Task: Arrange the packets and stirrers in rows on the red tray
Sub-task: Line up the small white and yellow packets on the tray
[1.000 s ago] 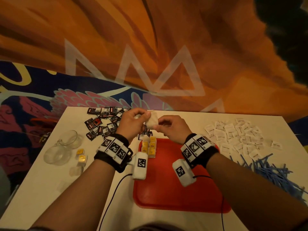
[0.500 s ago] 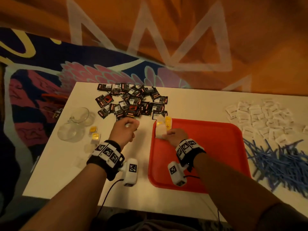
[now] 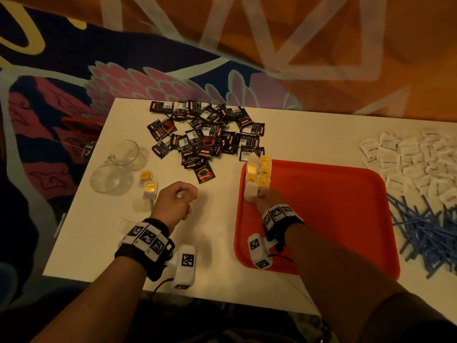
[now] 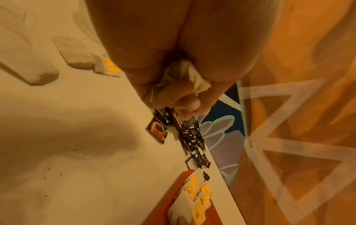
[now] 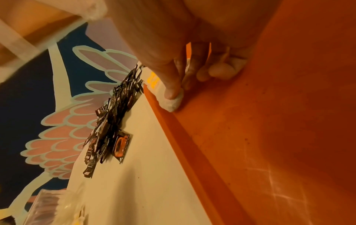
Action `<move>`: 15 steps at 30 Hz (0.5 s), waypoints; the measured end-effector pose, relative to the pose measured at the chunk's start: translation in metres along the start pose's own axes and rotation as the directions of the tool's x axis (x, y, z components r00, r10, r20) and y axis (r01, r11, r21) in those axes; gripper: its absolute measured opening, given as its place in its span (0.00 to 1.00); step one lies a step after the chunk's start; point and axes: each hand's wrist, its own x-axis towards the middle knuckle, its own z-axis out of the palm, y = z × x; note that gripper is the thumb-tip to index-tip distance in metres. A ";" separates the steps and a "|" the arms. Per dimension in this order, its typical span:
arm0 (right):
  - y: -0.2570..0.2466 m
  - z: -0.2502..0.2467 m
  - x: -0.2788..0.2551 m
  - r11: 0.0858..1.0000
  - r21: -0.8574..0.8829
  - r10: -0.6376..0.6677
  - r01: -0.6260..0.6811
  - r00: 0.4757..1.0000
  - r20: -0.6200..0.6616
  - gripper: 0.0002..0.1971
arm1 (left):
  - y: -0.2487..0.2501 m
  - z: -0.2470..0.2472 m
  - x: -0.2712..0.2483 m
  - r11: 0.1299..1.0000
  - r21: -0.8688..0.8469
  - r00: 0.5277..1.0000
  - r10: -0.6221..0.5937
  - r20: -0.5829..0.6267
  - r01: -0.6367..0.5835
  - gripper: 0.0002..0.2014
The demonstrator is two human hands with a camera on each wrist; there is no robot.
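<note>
- Hands: our right hand [image 3: 265,198] rests on the near-left corner area of the red tray [image 3: 346,219], fingertips [image 5: 173,91] pinching the near end of a white tea bag [image 5: 174,102] and pressing it flat against the tray's left rim. Our left hand [image 3: 176,201] hovers above the counter [image 3: 210,231], clenched around a crumpled scrap of white paper [image 4: 183,76].
- Location: the tea bags [image 3: 258,178] form a short double row at the tray's far-left corner, yellow tags up. More tea bags [image 3: 148,186] lie on the counter beside the glass cups [image 3: 116,164].
- Remaining stock: black coffee packets [image 3: 205,134] sit in a heap beyond the tray; white sugar packets [image 3: 415,159] and blue stirrers [image 3: 432,233] lie to the right, all off the tray.
- Handling, as we judge it: tea bags are light, soft and easily torn. We should pinch them by an edge or the stiff tag, then slide rather than squeeze.
- Stirrers look thin and tangled; we should lift them by the middle, a few at a time.
</note>
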 end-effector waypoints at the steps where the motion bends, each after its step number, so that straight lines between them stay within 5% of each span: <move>1: 0.000 0.001 0.001 1.000 -0.001 -0.001 0.001 1.000 -0.007 0.19 | -0.001 0.000 -0.001 1.000 -0.001 1.000 -0.003 0.003 0.003 0.05; 15: 0.013 -0.017 -0.014 0.989 0.136 -0.055 0.053 0.998 0.006 0.13 | 0.004 0.016 -0.003 0.996 -0.065 0.996 -0.055 0.067 0.060 0.06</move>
